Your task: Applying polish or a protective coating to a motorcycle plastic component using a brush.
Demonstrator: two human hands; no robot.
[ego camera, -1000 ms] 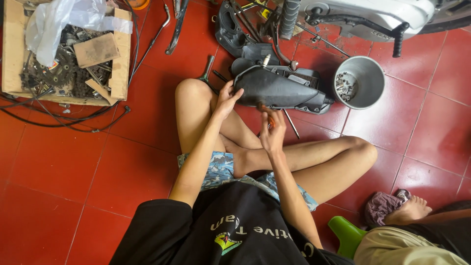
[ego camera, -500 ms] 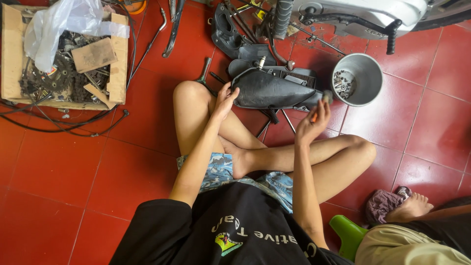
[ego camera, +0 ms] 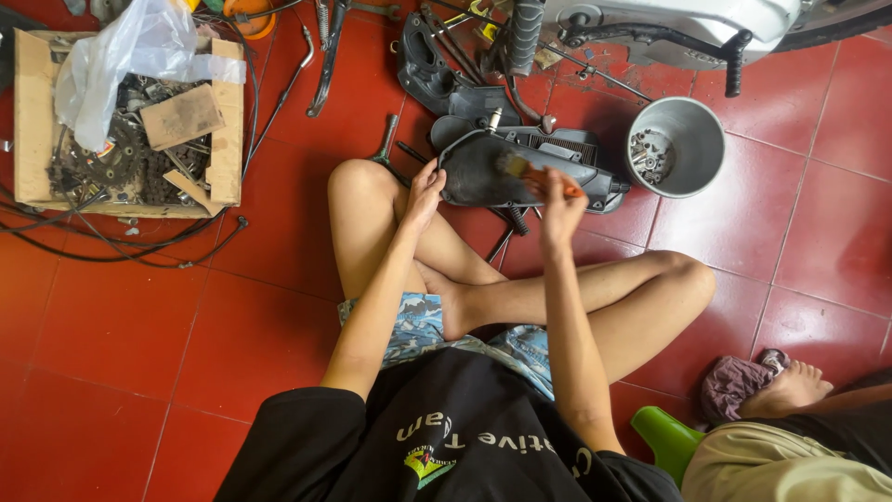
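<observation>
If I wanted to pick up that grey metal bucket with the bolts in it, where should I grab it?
Probably by the rim of the grey bucket, coming from straight above: it stands upright with its mouth open, the bolts lie low inside, and the wall looks smooth with no handle in view. The red floor side is freest.

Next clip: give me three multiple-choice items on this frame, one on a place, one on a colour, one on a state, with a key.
1. Where is the metal bucket?
A. right of the black cover
B. inside the box
C. on the person's lap

2. What colour is the brush handle?
A. blue
B. orange
C. white

3. What is the left hand doing?
A. resting on the floor
B. holding the cover's edge
C. reaching into the bucket

Key: 1 A, it stands on the tiles beside the black cover. 2 B, orange shows above the right hand. 3 B, its fingers lie on the cover's left edge.
</observation>
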